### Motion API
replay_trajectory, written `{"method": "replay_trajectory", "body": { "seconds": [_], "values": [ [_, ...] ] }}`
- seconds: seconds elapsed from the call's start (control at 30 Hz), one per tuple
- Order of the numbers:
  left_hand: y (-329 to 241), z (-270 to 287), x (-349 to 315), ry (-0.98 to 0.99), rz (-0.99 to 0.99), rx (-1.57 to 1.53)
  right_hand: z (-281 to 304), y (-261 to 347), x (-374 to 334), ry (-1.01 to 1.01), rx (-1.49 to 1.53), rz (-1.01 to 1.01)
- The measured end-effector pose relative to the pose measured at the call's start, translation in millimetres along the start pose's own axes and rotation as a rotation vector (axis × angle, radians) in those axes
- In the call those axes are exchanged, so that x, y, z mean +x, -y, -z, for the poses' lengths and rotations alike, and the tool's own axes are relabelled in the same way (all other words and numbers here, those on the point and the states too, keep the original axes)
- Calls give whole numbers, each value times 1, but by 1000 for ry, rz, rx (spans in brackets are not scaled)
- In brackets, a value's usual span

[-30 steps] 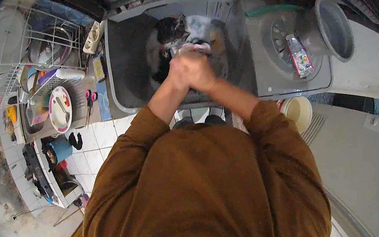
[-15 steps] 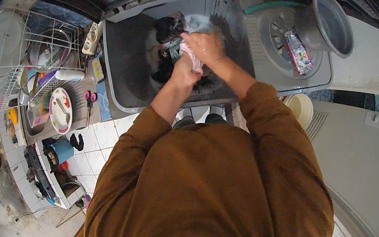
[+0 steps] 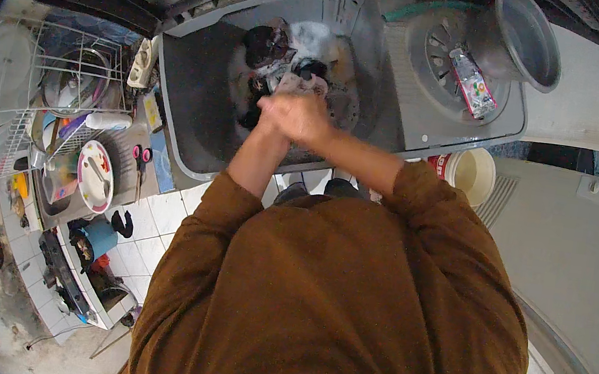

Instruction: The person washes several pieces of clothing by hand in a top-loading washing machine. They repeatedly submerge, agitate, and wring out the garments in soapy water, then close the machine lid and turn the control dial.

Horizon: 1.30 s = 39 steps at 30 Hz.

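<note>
Well, dark laundry [image 3: 266,46] lies toward the far edge of the grey tub [image 3: 195,88], left of the white suds [image 3: 311,38]. Nearer the front edge, the left hand [image 3: 271,126] is mostly covered, so I can't tell whether its fingers close. Just beyond pokes the pale pink cloth [image 3: 306,84], soft and limp, probably water-heavy and slick; its bunched folds should give the surest hold. The right hand [image 3: 304,118] lies across the left, its grip hidden too.
</note>
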State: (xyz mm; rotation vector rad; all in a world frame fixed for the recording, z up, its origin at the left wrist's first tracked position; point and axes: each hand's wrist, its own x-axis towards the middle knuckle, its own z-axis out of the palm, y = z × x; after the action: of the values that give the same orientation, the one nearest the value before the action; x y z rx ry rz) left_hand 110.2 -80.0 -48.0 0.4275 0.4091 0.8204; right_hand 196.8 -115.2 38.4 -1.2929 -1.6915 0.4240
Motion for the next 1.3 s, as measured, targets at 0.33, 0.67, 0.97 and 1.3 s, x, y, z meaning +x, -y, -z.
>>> {"method": "replay_trajectory", "body": {
  "seconds": [0.33, 0.67, 0.97, 1.3],
  "values": [
    [-35, -41, 3, -419, 158, -108, 25, -81, 52, 9, 135, -448],
    [-46, -64, 0, -434, -31, 1, 37, -69, 38, 244, 274, -539],
    [1, -53, 3, -631, 277, 211, 9, -58, 33, 300, -501, -103],
    [0, -63, 4, -574, 162, 0, 20, -40, 32, 436, -439, -278]
  ]
}}
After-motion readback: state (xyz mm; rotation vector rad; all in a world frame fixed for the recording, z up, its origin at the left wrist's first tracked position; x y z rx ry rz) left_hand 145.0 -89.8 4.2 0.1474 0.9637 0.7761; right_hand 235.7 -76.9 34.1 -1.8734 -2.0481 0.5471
